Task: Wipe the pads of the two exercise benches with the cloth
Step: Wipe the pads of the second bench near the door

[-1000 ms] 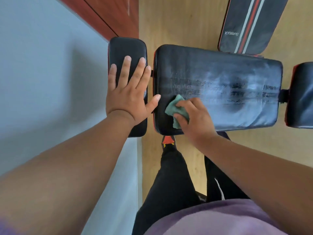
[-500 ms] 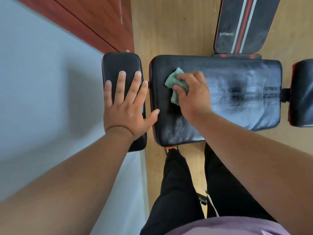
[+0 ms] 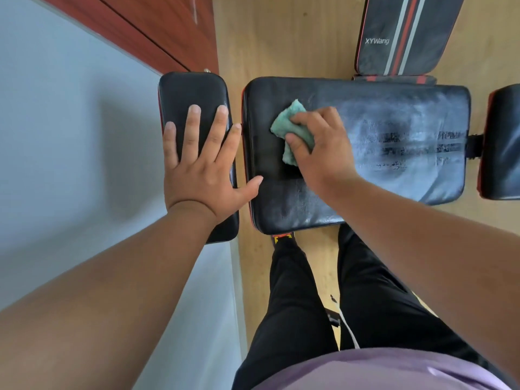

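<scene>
Sweeping back rightward from the far-left corner, the right hand (image 3: 318, 147) pinches the green cloth (image 3: 292, 130) against the long black pad (image 3: 394, 142), leaving its left end darker while the right stays streaked and grey. The left hand (image 3: 202, 170) lies flat, fingers spread, on the small pad (image 3: 191, 91). A striped second bench (image 3: 405, 35) is cut off at the far edge; another pad (image 3: 503, 142) is cropped at right.

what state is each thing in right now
left hand: open, flat on the small pad
right hand: gripping the green cloth
green cloth: crumpled, pressed on the long pad
long pad: hazy and streaked on its right part
striped pad: untouched
</scene>
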